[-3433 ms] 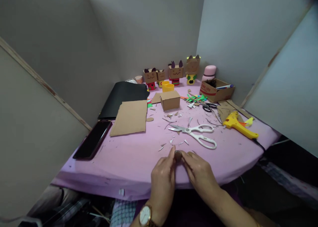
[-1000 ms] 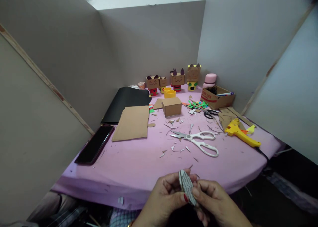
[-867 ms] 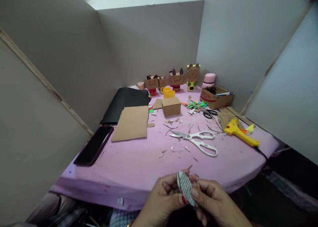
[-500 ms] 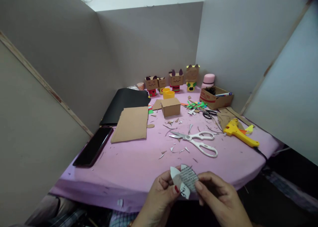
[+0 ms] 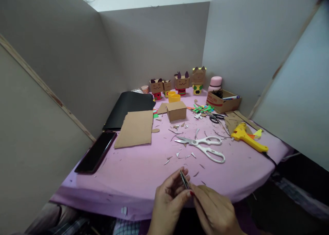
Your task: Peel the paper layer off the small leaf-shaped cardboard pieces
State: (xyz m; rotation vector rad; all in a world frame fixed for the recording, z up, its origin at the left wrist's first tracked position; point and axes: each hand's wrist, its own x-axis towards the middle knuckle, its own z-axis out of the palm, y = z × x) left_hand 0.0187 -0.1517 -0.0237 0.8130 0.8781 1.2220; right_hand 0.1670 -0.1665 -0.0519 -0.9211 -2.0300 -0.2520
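My left hand [image 5: 168, 200] and my right hand [image 5: 213, 209] meet at the near edge of the pink table [image 5: 133, 166]. Between their fingertips they pinch a small flat paper cut-out [image 5: 184, 179], seen edge-on and nearly closed flat. Its printed face is hidden at this angle. White scissors [image 5: 204, 145] lie open on the table just beyond my hands, among small paper scraps.
A yellow glue gun [image 5: 246, 137] lies at the right. A brown cardboard sheet [image 5: 135, 128], black folder [image 5: 128, 104] and dark phone [image 5: 96, 152] sit at the left. A small cardboard box [image 5: 176, 110], several cardboard figures [image 5: 182, 81] and a supply box [image 5: 223, 101] stand behind. Grey partition walls surround the table.
My hands lifted the cut-out off the table edge, opened it so its printed face showed, and have now pressed it flat again, edge-on.
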